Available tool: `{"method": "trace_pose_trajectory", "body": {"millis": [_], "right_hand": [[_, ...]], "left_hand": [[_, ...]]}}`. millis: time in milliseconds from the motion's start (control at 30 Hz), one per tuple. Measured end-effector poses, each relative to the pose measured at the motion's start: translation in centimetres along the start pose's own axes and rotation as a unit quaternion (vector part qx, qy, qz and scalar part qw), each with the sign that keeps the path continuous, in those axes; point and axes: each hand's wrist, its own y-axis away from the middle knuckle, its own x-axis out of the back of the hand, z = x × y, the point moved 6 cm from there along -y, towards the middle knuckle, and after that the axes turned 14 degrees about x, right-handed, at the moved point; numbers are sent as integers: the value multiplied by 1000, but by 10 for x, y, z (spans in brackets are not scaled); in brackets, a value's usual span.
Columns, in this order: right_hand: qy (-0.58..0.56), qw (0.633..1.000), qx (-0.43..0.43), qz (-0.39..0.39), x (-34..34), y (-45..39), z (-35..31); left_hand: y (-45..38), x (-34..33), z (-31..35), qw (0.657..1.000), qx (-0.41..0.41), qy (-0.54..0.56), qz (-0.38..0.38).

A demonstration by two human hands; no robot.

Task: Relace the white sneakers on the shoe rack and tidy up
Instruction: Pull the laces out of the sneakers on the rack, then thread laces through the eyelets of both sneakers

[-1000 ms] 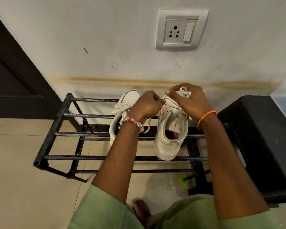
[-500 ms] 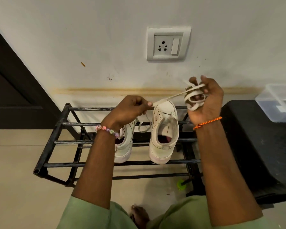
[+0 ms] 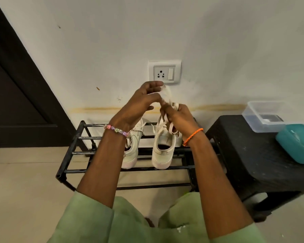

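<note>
Both hands meet above the shoe rack (image 3: 72, 153): the left hand (image 3: 139, 106) pinches the white lace (image 3: 168, 93), and the right hand (image 3: 177, 116) grips its wound loops. Two white sneakers (image 3: 162, 149) rest on the rack's bars, heels near.

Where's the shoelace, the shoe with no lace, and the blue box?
shoelace (image 3: 168, 95): head view, on the strands held up between both hands.
right sneaker (image 3: 162, 155): head view, on its heel end.
teal box (image 3: 298, 142): head view, on its lid.
</note>
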Motion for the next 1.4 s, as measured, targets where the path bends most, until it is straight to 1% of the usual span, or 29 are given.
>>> {"method": "trace_pose_trajectory", "body": {"millis": [67, 100, 133, 167, 200, 233, 267, 333, 367, 400, 433, 500, 533, 567, 600, 667, 700, 767, 833, 900, 967, 1000, 1033, 1100, 1167, 1300, 1367, 1400], "right_hand": [[-105, 994, -14, 42, 6, 3, -20], [-159, 986, -18, 52, 7, 4, -30], [-202, 978, -19, 53, 8, 2, -37], [-230, 971, -21, 55, 10, 2, -45], [-241, 968, -22, 59, 14, 3, -52], [-237, 969, -24, 66, 19, 6, -57], [-227, 970, -26, 77, 25, 8, -60], [-214, 971, -33, 102, 37, 13, -57], [-216, 969, -37, 115, 43, 17, -54], [-223, 965, -42, 129, 49, 21, -51], [-236, 960, -47, 145, 56, 25, -49], [-266, 944, -52, 186, 72, 33, -46], [-259, 941, -50, 210, 82, 38, -43], [-221, 945, -51, 235, 97, 43, -39], [-160, 953, -57, 251, 110, 49, -33], [-38, 963, -89, 250, 131, 58, -18], [-9, 963, -107, 246, 142, 62, -11], [-16, 959, -147, 241, 164, 70, 0], [-50, 953, -171, 247, 188, 77, 1], [-99, 940, -173, 277, 213, 81, 3], [-134, 920, -182, 321, 232, 83, 7], [-125, 914, -191, 337, 242, 82, 10], [-82, 914, -201, 342, 252, 81, 14], [54, 917, -236, 318, 272, 80, 19], [139, 911, -276, 273, 283, 83, 28], [166, 897, -356, 205, 292, 94, 54], [176, 894, -365, 192, 294, 97, 66], [203, 891, -362, 183, 297, 98, 73]], "left_hand": [[5, -10, -13, 996, 40, -54, -56], [8, -17, -23, 989, 59, -104, -83], [7, -23, -36, 978, 78, -172, -90], [7, -26, -47, 966, 87, -232, -79], [8, -27, -55, 959, 95, -259, -56], [9, -26, -61, 961, 107, -253, -36], [13, -26, -65, 967, 134, -216, -32], [22, -32, -73, 970, 205, -110, -75], [26, -37, -74, 965, 225, -88, -98], [29, -41, -74, 960, 236, -109, -108], [32, -45, -74, 952, 243, -155, -102], [34, -47, -74, 935, 263, -232, -52], [33, -48, -76, 929, 279, -241, -27], [30, -52, -76, 930, 292, -222, -9], [28, -58, -75, 937, 299, -179, -1], [21, -78, -67, 954, 287, -81, -21], [17, -94, -60, 960, 274, -46, -44], [8, -130, -44, 964, 249, 14, -89], [-2, -168, -32, 960, 241, 64, -125], [-7, -208, -22, 958, 236, 74, -148], [-14, -243, -18, 959, 224, 68, -160], [-18, -258, -19, 959, 221, 70, -161], [-23, -270, -21, 959, 223, 74, -157], [-34, -285, -34, 956, 241, 83, -142], [-45, -292, -51, 953, 265, 74, -129], [-60, -301, -88, 947, 298, 27, -118], [-64, -306, -105, 944, 307, 20, -122], [-66, -309, -113, 942, 311, 18, -125]]}}
